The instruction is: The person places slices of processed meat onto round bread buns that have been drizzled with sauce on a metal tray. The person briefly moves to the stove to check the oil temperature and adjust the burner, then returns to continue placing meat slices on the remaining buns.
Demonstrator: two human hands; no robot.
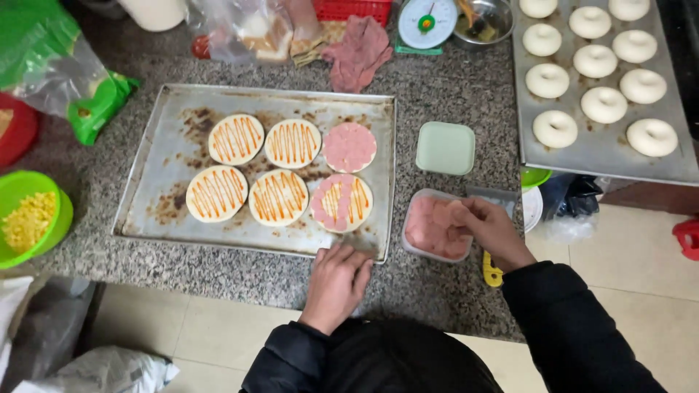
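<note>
A person is working over a stained metal baking tray (156,156) filling the centre of the frame, six dough rounds (279,197) on it, four striped with orange sauce and two covered with pink ham; the left hand (336,280) is resting flat, fingers curled and holding nothing, at the tray's near rim. The right hand (489,229) is pinching a ham slice (435,227) inside the clear tub (409,244) at centre right; a thin slice could tear or slip from so light a pinch. A green plastic bag (44,65) is lying upper left; the tub's pale green square lid (445,148) is sitting above it.

yellow tool (492,273) mostly hidden under right hand (491,229), red bowl (16,129) cut by left edge, scale (427,22) cropped at top
</note>
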